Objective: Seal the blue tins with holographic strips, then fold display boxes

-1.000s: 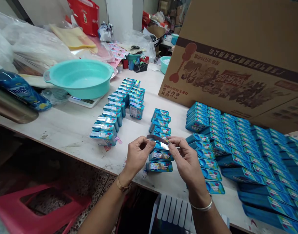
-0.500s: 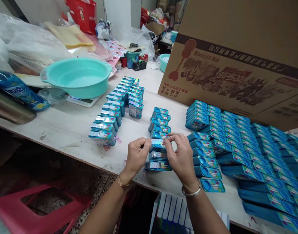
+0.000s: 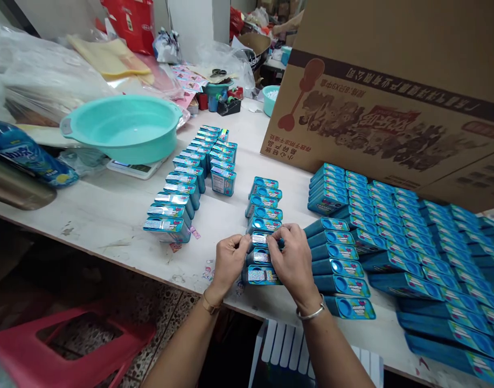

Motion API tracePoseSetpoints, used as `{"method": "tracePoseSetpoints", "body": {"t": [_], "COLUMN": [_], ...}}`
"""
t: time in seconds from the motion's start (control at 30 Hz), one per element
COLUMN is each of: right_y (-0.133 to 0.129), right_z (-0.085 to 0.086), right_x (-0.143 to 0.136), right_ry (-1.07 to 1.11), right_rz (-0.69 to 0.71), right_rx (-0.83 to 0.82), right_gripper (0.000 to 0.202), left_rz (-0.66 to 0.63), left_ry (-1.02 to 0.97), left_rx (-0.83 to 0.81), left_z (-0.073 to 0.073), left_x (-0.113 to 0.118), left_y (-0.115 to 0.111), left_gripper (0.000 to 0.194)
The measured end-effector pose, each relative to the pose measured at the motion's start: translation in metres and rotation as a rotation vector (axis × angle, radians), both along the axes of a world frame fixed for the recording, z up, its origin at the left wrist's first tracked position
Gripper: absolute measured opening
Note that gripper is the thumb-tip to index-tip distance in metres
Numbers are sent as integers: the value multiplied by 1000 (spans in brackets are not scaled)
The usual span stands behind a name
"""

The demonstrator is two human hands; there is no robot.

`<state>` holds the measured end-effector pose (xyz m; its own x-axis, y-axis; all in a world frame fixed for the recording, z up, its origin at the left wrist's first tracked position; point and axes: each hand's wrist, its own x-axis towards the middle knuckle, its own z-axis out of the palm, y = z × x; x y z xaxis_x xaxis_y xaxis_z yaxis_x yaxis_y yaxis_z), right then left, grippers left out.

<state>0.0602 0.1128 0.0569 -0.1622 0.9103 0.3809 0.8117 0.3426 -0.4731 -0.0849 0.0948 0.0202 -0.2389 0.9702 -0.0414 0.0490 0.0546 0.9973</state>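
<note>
Left hand (image 3: 231,262) and right hand (image 3: 291,262) are pinching opposite ends of a shiny strip (image 3: 259,238) over a row of blue tins (image 3: 266,213) standing on a white table (image 3: 117,226).

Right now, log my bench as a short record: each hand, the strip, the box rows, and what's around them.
Left hand: pinching the left end of a shiny strip
Right hand: thumb and fingers at the strip's right end
Strip position: at the top of the third box from the near end; full contact unclear
Middle row: blue CARAMELO boxes, the nearest two topped with glittery strips
Left group: blue boxes with shiny strips on top
Right: blue box stacks before a printed cardboard carton
Far left: turquoise basin on a white scale
</note>
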Motion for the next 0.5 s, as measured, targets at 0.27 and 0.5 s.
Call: {"method": "tracePoseSetpoints", "body": {"t": [0.27,0.5], "right_y": [6,-23], "right_z": [-5,20], "right_x": [-2,23], "right_ry": [138,165], "right_rz": [-19,34], "right_rx": [-31,35], "right_gripper": [16,40], "left_rz": [29,224], "left_ry": [-183,123], "left_rx": [-47,37], "left_z": [-19,-8], "left_x": [10,-13], "left_y": [4,-29], "left_gripper": [42,20]}}
